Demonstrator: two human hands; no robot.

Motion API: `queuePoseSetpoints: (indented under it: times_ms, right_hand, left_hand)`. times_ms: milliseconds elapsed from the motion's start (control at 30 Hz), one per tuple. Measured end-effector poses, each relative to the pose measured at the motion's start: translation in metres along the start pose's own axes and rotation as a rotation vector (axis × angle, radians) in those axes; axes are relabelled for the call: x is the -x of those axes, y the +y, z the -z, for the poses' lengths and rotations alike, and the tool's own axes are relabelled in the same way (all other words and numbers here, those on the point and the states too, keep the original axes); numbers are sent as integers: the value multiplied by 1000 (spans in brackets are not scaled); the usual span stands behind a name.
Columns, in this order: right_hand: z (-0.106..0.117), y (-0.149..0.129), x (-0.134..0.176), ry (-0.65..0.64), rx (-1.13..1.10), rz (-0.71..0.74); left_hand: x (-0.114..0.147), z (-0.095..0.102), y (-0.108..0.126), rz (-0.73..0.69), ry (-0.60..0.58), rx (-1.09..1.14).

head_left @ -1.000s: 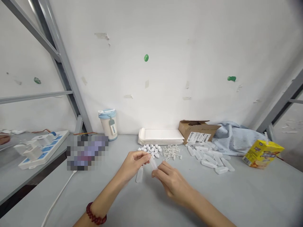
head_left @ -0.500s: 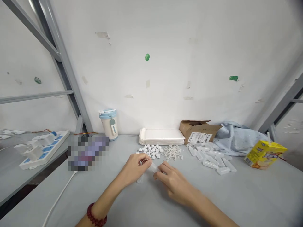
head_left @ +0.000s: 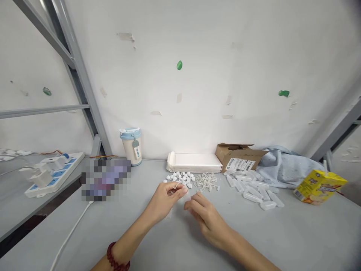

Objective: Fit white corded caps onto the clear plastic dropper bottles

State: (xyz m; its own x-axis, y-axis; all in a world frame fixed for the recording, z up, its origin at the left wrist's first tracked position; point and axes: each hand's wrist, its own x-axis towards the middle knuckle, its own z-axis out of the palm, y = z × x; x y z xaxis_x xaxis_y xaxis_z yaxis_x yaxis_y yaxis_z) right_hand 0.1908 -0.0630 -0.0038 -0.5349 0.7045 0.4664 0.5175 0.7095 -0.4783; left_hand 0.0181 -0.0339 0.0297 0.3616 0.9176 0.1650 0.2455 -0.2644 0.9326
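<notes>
Left hand (head_left: pixel 163 200) pinches a thin white cord (head_left: pixel 176 185); right hand (head_left: pixel 205 214), slightly apart, closes fingertips on a translucent plastic tube (head_left: pixel 188 197), contact partly hidden. Tube sits between the hands, near side of white caps (head_left: pixel 180 177) and looped cords (head_left: pixel 207 181). Loose tubes (head_left: pixel 252 191) lie to the right, near side of an open cardboard box (head_left: pixel 239 156).

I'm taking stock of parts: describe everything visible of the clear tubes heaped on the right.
The tubes look like translucent, whitish plastic: elongated, some with rounded ends visible. They lie on their sides, pointing different ways, some overlapping, on the grey table, in front of the cardboard box and blue cloth, left of the yellow carton. Neither the left hand nor the right hand touches this heap; contact with the box is unclear.
</notes>
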Motion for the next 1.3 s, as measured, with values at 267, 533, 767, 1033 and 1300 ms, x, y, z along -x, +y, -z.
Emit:
queuePoseSetpoints:
  times_ms: [267,533,767,1033,1300]
  right_hand:
    - [-1,-5,0,4,-230,-91]
    - [-4,0,-2,160,-268,-214]
    - [-8,4,-7,256,-267,-339]
    - [-12,-1,-8,227,-356,-363]
    - [3,0,-13,151,-814,-488]
  left_hand:
    - [1,1,4,-45,-59,-16]
    - [2,-7,1,10,86,-41]
    - [8,-22,2,47,219,-163]
    - [9,-23,0,39,172,-107]
    - [12,-12,3,-155,132,-402]
